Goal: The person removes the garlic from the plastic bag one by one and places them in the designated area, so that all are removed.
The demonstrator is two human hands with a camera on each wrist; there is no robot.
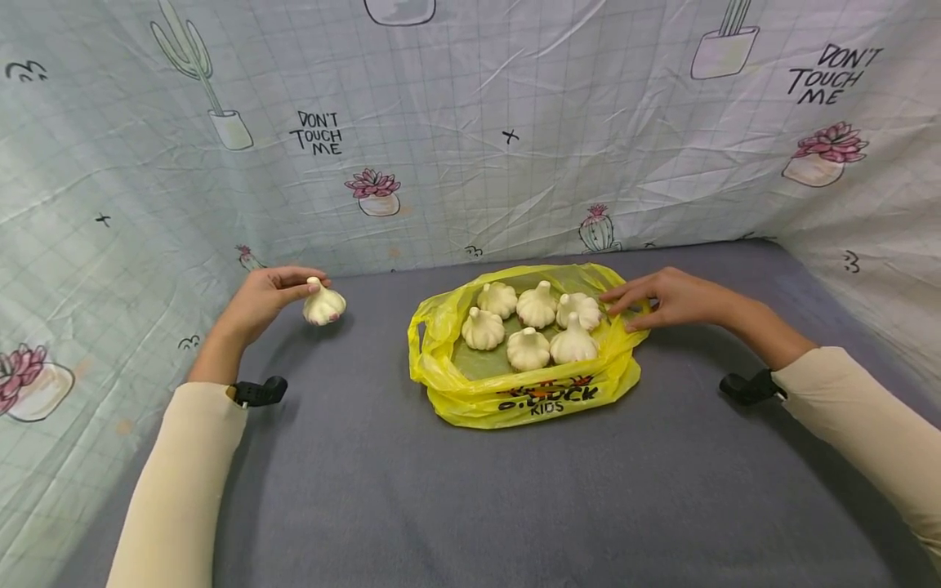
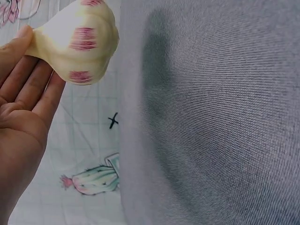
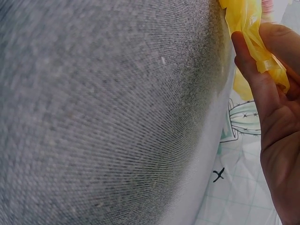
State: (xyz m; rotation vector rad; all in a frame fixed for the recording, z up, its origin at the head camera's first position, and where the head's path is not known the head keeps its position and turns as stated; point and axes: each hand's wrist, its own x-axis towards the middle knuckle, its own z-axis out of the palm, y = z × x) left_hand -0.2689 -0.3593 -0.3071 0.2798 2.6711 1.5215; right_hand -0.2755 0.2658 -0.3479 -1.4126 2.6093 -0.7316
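Observation:
My left hand [image 1: 259, 304] pinches a white garlic bulb [image 1: 324, 307] by its stem, left of the bag. In the left wrist view the bulb [image 2: 84, 44] shows purple streaks, with the thumb on its neck and the fingers behind; a shadow falls on the cloth apart from it. A yellow plastic bag [image 1: 452, 400] lies with its mouth wide towards me, several garlic bulbs [image 1: 528, 349] sitting inside. At the bag's right rim, my right hand [image 1: 684, 296] grips the edge; the right wrist view has the crumpled plastic [image 3: 251, 21] between thumb and fingers.
A grey cloth [image 1: 412, 506] covers the table. Behind it and at both sides hangs a pale curtain [image 1: 456, 98] printed with cacti and lettering. Dark wrist cameras sit on the left wrist [image 1: 260, 392] and the right wrist [image 1: 750, 387].

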